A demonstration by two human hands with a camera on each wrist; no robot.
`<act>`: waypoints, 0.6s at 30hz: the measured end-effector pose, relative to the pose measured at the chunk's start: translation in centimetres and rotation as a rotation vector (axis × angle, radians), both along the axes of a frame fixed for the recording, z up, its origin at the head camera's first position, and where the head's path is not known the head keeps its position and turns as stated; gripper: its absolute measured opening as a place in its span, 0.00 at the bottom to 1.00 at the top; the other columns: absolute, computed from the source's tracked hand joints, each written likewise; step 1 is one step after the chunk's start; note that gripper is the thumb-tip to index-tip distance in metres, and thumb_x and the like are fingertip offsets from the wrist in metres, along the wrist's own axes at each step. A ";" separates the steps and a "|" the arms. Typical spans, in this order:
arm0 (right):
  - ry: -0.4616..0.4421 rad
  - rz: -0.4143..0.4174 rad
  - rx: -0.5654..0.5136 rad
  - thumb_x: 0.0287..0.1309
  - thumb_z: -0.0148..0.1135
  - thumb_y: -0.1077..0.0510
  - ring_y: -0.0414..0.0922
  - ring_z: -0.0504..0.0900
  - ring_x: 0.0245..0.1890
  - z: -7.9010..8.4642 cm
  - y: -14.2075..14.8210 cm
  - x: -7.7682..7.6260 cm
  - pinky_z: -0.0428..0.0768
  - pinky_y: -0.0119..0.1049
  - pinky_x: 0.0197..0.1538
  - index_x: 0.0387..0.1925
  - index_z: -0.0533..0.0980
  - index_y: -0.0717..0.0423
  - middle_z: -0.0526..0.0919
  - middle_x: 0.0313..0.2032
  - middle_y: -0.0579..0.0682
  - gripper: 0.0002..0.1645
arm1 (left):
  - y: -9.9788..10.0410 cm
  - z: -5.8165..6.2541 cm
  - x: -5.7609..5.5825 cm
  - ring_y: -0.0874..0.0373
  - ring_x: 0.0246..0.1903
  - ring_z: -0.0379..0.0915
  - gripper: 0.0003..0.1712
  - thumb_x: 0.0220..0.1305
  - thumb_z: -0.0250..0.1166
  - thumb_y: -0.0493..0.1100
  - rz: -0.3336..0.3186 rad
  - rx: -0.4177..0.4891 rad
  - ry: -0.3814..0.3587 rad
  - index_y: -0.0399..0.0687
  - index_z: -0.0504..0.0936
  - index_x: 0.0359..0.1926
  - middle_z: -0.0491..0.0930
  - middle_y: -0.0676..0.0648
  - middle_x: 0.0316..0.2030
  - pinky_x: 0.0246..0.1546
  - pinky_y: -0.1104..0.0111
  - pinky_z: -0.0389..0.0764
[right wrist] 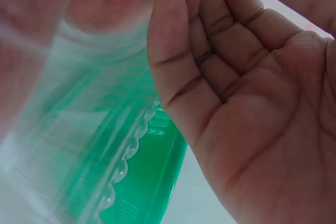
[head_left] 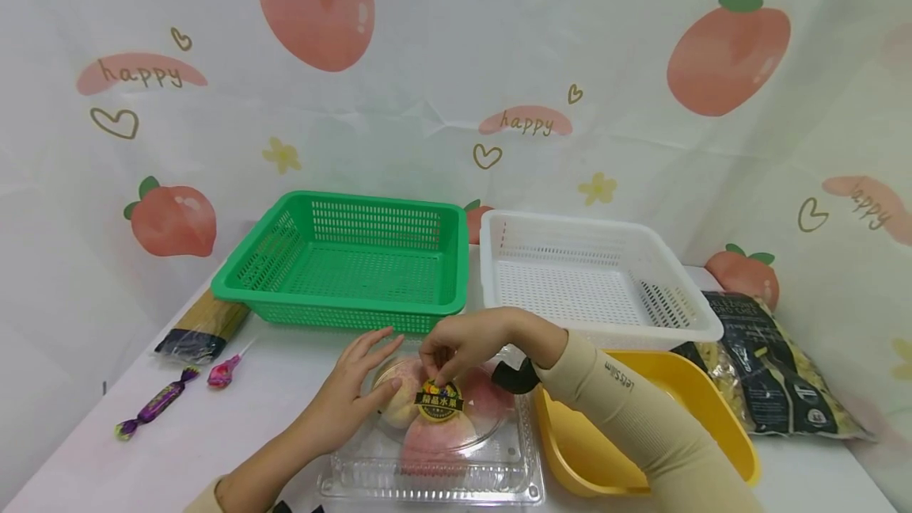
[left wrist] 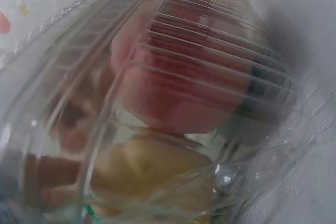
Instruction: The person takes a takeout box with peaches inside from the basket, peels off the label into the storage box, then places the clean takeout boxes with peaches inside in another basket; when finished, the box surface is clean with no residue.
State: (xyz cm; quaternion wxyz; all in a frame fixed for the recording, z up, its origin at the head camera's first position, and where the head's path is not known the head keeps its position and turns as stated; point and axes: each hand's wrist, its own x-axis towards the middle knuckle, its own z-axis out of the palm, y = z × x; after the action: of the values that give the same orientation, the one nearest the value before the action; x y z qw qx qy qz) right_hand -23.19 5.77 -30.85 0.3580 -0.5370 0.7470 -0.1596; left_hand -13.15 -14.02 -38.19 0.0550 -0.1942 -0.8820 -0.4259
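Observation:
A clear plastic clamshell box (head_left: pixel 492 461) stands at the table's front, holding several pink and yellow peaches (head_left: pixel 427 446). On its lid is a round black and gold sticker (head_left: pixel 438 401) with Chinese lettering. My right hand (head_left: pixel 466 339) reaches over the lid with curled fingers, thumb and fingertips pinching at the sticker's upper edge. Spread along the lid's left side, my left hand (head_left: pixel 349 394) has its fingers mostly straight. Peaches (left wrist: pixel 184 72) show through the box's ribbed wall in the left wrist view. The right wrist view shows my curled right fingers (right wrist: pixel 173 51) beside the clear plastic.
Behind the box stand a green basket (head_left: pixel 342 307) and a white basket (head_left: pixel 606 327). A yellow basin (head_left: pixel 570 461) is at right, beside a dark pasta bag (head_left: pixel 777 370). Left lie a noodle packet (head_left: pixel 203 327), a lollipop (head_left: pixel 223 371) and a purple wrapped candy (head_left: pixel 158 404).

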 end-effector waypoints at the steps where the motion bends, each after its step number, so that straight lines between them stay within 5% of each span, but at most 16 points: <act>1: -0.001 0.000 -0.002 0.59 0.59 0.64 0.28 0.70 0.25 0.0 0.0 0.0 0.73 0.20 0.32 0.30 0.74 0.60 0.73 0.25 0.39 0.03 | 0.0 0.0 0.0 0.38 0.68 0.47 0.30 0.65 0.58 0.49 -0.004 -0.008 0.001 0.45 0.66 0.66 0.58 0.42 0.68 0.55 0.32 0.57; 18: -0.045 -0.009 -0.052 0.60 0.57 0.64 0.28 0.74 0.28 -0.1 0.4 -0.1 0.77 0.22 0.37 0.32 0.74 0.61 0.78 0.29 0.44 0.03 | -0.5 -0.1 -0.2 0.37 0.69 0.43 0.32 0.67 0.55 0.52 -0.032 -0.076 -0.031 0.44 0.62 0.68 0.53 0.42 0.70 0.56 0.32 0.57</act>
State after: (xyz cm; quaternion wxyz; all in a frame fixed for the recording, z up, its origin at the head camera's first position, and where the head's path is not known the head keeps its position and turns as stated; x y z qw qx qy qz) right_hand -23.29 6.17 -30.94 0.3598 -0.5392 0.7367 -0.1924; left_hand -13.34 -14.54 -38.25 0.0271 -0.2036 -0.8951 -0.3958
